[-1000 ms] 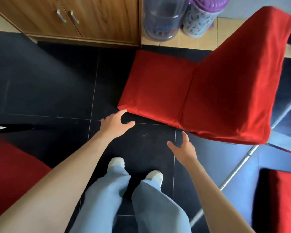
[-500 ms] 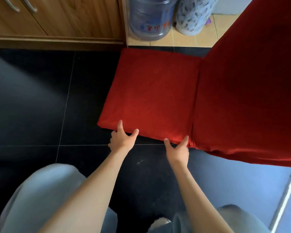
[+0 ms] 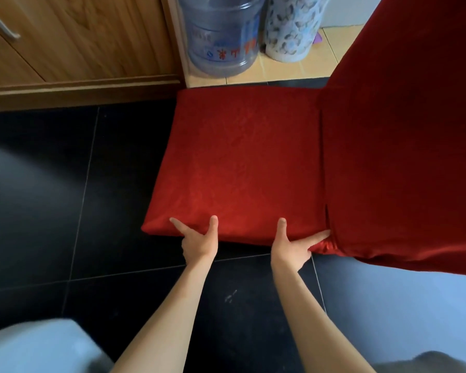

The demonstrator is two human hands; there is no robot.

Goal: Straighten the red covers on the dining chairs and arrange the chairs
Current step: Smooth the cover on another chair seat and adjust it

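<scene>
On seat edge (image 3: 226,235), both hands' grip.

Camera: one, worn on the person's head.
Looks: forward and steeply down, from above.
Near: close over the red chair seat (image 3: 240,160) and both bare arms.
Far edge: wood cabinet (image 3: 78,41) and water jug (image 3: 221,39) at the top.
</scene>
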